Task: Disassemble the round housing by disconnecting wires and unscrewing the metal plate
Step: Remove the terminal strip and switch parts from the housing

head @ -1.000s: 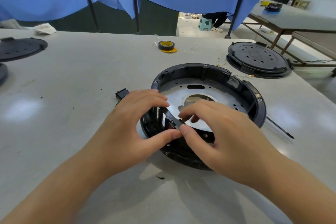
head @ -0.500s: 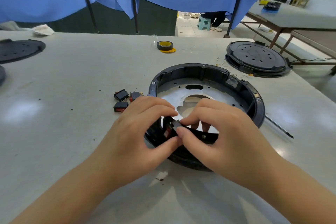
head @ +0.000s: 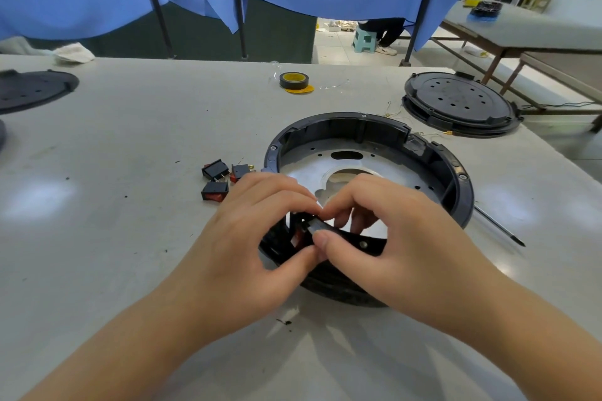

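Both hands have shifted slightly, uncovering three loose switches [head: 219, 179] on the table; left hand [head: 257, 238] and right hand [head: 384, 238] pinch together a small switch [head: 314, 225] at the round housing [head: 456, 172] near rim, where slipping fingers could snap its clips.

I see my left hand [head: 257, 238] and right hand [head: 391, 238] pinching a switch [head: 312, 225] at the round housing [head: 456, 179] rim.

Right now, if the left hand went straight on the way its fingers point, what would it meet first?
The left hand points rightward at the small black part it pinches on the round black housing's near rim; beyond it, the right hand's fingers, probably at once.
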Demonstrator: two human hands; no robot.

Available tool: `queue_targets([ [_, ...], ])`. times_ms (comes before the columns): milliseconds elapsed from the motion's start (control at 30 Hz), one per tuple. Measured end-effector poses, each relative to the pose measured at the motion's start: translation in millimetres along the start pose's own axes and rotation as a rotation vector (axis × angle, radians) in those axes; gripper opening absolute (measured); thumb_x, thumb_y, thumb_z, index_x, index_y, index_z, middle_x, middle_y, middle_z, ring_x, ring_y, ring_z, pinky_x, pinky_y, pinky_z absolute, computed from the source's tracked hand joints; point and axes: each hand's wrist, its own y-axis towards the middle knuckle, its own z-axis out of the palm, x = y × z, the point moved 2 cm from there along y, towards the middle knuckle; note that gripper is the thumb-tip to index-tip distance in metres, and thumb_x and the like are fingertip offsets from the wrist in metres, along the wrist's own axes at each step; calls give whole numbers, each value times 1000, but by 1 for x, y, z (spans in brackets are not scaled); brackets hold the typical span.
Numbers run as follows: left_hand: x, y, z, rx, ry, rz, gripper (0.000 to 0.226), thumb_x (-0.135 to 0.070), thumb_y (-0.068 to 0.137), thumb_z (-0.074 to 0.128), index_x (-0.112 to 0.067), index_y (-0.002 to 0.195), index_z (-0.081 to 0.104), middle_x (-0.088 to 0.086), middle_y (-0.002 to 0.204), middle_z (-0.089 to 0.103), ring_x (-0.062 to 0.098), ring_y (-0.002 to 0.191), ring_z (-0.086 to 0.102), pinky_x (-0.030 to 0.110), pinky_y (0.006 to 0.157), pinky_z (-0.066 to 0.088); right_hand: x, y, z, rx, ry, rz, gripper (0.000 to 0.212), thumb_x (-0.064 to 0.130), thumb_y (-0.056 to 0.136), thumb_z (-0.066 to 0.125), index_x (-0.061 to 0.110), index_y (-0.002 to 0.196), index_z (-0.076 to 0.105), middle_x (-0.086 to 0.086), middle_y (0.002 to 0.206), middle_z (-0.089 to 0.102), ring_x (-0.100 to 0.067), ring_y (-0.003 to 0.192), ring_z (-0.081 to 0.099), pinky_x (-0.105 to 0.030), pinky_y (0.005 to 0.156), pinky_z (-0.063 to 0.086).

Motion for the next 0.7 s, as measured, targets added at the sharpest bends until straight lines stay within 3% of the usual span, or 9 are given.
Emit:
queue_targets([
  [233, -1, 1, 3, 41, 6, -29, 26, -34, 78, 62, -18, 99, 63, -11, 102, 60, 12, 111, 50, 20, 94, 38, 4, -1, 2, -47, -147, 5, 25, 56, 77, 50, 34, 87, 56, 19, 79, 53, -6, 79, 52, -26, 63, 46],
  [467, -3, 4, 4, 51, 20, -58, 28, -38, 73, 58, -20, 95, 60, -13, 95, 56, 12, 106, 47, 16, 89, 35, 2, 0, 1, -46, -123, -19, 25, 53, 78, 54, 31, 87, 58, 18, 78, 54, -6, 78, 54, -30, 64, 48],
  [700, -2, 5, 4, 47, 7, -56, 29, -41, 73, 60, -22, 94, 58, -18, 95, 55, 7, 106, 45, 13, 87, 34, -2, 1, 1, -55, -52, -11, 23, 52, 77, 58, 32, 86, 62, 20, 78, 58, -3, 82, 56, -25, 66, 46],
])
